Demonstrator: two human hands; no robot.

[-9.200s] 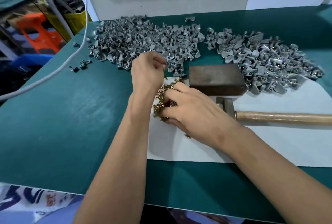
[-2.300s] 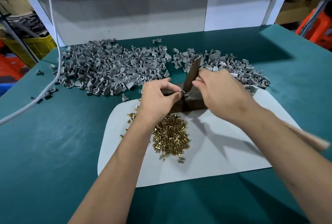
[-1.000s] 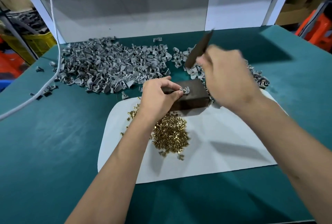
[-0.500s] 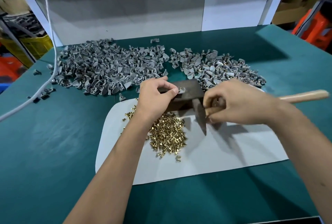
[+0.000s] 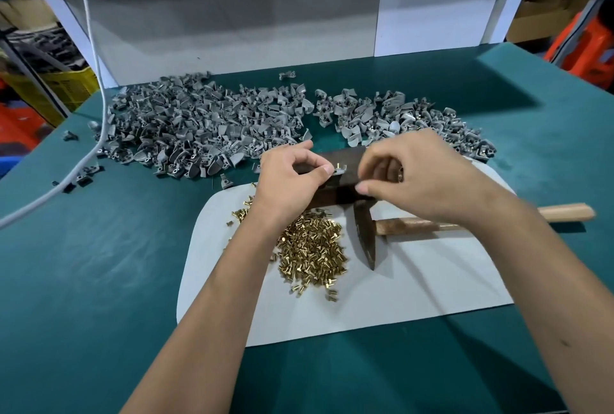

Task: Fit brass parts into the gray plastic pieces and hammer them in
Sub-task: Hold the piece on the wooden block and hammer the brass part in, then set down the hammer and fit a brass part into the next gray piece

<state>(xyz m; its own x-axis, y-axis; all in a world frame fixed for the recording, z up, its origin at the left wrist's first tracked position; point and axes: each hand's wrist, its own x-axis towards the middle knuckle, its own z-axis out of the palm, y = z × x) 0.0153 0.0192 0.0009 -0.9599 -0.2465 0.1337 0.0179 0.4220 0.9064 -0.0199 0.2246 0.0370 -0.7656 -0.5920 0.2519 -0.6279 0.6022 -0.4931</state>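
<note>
Small, light, stiff gray plastic piece [image 5: 339,169] with a brass part [image 5: 336,166] standing in it; best pinched at its edge, clear of the brass. Resting on the dark block [image 5: 345,161] near mid-bench, at the white mat's [image 5: 398,280] far edge. Pinched between left hand's [image 5: 289,181] thumb and forefinger. Right hand [image 5: 422,177] just beside, fingers loosely curled, apparently holding nothing. Hammer [image 5: 365,231] lying on the mat below it.

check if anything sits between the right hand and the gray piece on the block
Nothing visible does. The gray piece sits on the dark block, pinched at its left end by the left hand. The right hand hovers just right of it, with only bare block top between. The hammer lies nearer, on the white mat.
</note>
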